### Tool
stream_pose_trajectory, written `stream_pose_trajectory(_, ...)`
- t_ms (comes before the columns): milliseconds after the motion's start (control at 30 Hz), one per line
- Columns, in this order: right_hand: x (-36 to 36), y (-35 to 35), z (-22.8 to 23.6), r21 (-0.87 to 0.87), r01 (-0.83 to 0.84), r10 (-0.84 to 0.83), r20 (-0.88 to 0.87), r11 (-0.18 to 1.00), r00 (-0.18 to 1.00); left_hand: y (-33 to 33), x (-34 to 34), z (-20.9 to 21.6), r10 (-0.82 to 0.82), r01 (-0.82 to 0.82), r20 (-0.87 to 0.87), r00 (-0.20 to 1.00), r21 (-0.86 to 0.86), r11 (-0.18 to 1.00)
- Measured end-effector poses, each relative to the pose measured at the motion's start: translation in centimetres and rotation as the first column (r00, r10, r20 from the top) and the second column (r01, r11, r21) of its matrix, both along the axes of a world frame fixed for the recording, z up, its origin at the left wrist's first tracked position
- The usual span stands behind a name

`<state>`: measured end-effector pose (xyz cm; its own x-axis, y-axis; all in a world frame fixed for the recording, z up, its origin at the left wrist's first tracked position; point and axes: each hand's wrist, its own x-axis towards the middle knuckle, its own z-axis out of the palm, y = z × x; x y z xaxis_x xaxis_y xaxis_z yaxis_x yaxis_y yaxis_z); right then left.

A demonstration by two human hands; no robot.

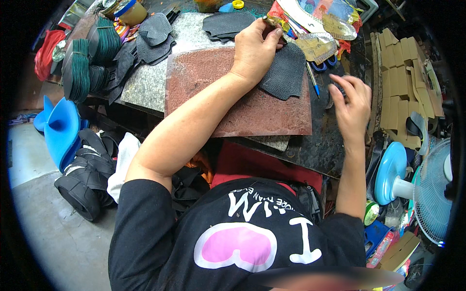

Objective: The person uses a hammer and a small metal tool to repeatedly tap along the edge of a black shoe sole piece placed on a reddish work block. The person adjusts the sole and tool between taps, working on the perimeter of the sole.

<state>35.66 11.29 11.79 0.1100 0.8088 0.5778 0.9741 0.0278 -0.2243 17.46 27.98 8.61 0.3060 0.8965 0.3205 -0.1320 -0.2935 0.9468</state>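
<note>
My left hand (253, 52) is closed, thumb against fingers, over the far edge of a black leather piece (285, 72). A small brownish end (266, 19) shows past its fingers; what it is I cannot make out. The leather lies on a reddish-brown, worn sheet (199, 102) on the worktable. My right hand (352, 104) is held at the table's right side, its fingers apart and nothing in them. Between the right hand and the leather are a pen with a blue tip (313, 81) and blue-handled scissors (324, 64).
More black leather pieces (154, 39) are stacked at the far left, and others (228, 25) at the back. Spools of green cord (80, 70) stand on the left edge. Patterns (318, 46) crowd the back right. Cardboard pieces (400, 87) and a fan (434, 189) are at the right.
</note>
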Motion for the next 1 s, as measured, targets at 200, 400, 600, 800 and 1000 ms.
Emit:
stream_pose_trajectory(200, -2.6, 6.1, -1.6, -0.216, -0.035, -0.011, -0.209, 0.976, 0.978, -0.1, 0.0, 0.0, 0.034, -0.034, 0.037, 0.999, 0.016, 0.999)
stream_pose_trajectory(400, -0.9, 7.8, -3.2, -0.328, -0.103, -0.071, -0.477, 0.939, 0.876, 0.1, 0.1, -0.2, 0.017, -0.016, 0.046, 0.999, -0.02, 1.0)
stream_pose_trajectory(600, -0.8, 7.7, -2.5, -0.376, -0.058, -0.061, -0.296, 0.925, 0.953, 0.1, 0.0, -0.1, 0.004, -0.002, 0.036, 0.999, -0.063, 0.998)
stream_pose_trajectory(800, -2.0, 7.1, -1.6, -0.321, -0.002, -0.076, -0.23, 0.947, 0.97, 0.0, -0.1, 0.3, -0.068, 0.066, -0.028, 0.997, -0.069, 0.995)
stream_pose_trajectory(1000, -2.4, 7.0, -1.6, -0.254, 0.007, -0.042, -0.133, 0.967, 0.99, 0.2, 0.1, -0.1, -0.03, 0.03, -0.018, 0.999, -0.036, 0.999)
